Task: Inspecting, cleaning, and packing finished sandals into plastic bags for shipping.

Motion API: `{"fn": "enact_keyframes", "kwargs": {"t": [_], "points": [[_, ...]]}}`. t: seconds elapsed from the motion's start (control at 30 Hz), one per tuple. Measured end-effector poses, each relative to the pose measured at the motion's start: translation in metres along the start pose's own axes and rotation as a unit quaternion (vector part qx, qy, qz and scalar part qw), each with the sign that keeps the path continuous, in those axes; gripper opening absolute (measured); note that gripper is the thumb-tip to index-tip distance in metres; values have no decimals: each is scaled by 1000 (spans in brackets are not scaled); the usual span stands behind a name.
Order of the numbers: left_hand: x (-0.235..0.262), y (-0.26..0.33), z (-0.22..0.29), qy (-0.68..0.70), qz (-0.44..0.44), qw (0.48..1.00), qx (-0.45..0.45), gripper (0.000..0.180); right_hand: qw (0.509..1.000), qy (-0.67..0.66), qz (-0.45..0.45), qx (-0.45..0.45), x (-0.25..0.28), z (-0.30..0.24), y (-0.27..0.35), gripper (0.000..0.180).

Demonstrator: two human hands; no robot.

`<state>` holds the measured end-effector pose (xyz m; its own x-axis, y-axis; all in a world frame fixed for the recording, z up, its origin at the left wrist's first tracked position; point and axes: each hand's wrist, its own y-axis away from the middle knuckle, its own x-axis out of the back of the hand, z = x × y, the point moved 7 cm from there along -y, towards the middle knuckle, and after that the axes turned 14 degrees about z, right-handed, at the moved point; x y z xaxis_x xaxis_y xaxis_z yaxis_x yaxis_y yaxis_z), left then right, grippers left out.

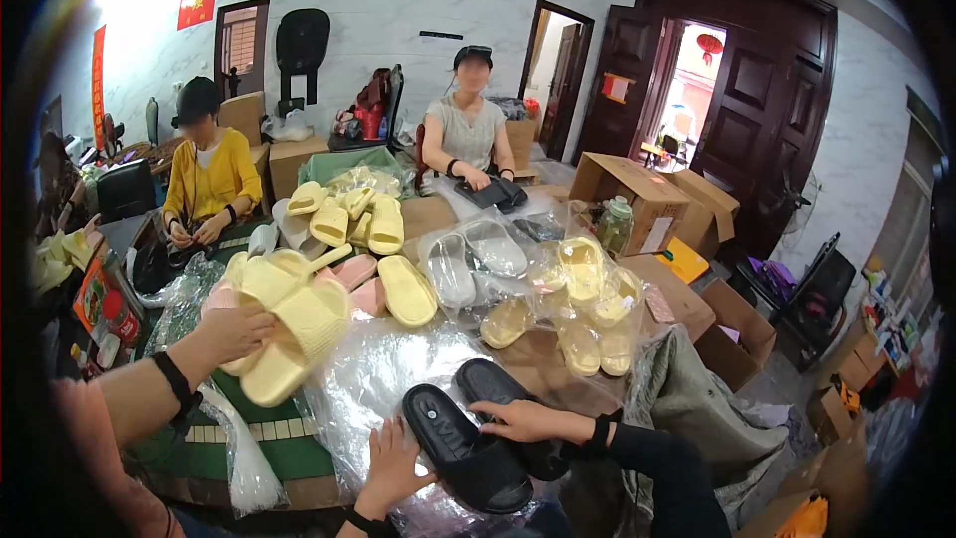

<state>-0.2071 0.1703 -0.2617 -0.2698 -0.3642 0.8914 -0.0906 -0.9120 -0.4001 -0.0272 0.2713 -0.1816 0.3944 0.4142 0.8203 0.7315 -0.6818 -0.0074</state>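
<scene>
A pair of black slide slippers lies side by side at the near edge of the table, toes toward me. My left hand (393, 470), fingers spread, rests on clear plastic wrap (363, 369), its thumb close to the left black slipper (463, 448). From the right, my right hand (528, 421) grips the other black slipper (493, 384) near its strap. That strap is partly hidden beneath my hand and the left slipper. Just beyond are a pale yellow slipper (406, 292) and clear-bagged grey slippers (450, 269).
At left, a co-worker's hand (237, 329) holds yellow slippers (294, 324). Across the table, one person handles black slippers (493, 194); another in yellow (212, 184) sits far left. Bagged yellow slippers (597, 349), a glass jar (614, 224), a grey sack (687, 399) and cartons (632, 194) lie right.
</scene>
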Motion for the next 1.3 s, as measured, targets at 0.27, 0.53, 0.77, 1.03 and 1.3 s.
{"fn": "enact_keyframes", "kwargs": {"t": [0.27,0.53,0.77,1.03,1.3], "points": [[4,-1,1,29,-1,1000,9,75,963,87,-254,-20,-22,-8,6,58],[10,-1,4,58,-9,998,27,82,965,6,-258,43,-15,-25,38,46],[22,4,16,-134,64,988,-36,73,891,-362,14,-274,29,-44,50,32],[88,10,84,26,105,985,-134,40,678,-688,23,-257,-12,-14,12,14],[61,59,70,62,-33,997,-33,65,973,-16,113,-201,-9,-10,12,28]]}}
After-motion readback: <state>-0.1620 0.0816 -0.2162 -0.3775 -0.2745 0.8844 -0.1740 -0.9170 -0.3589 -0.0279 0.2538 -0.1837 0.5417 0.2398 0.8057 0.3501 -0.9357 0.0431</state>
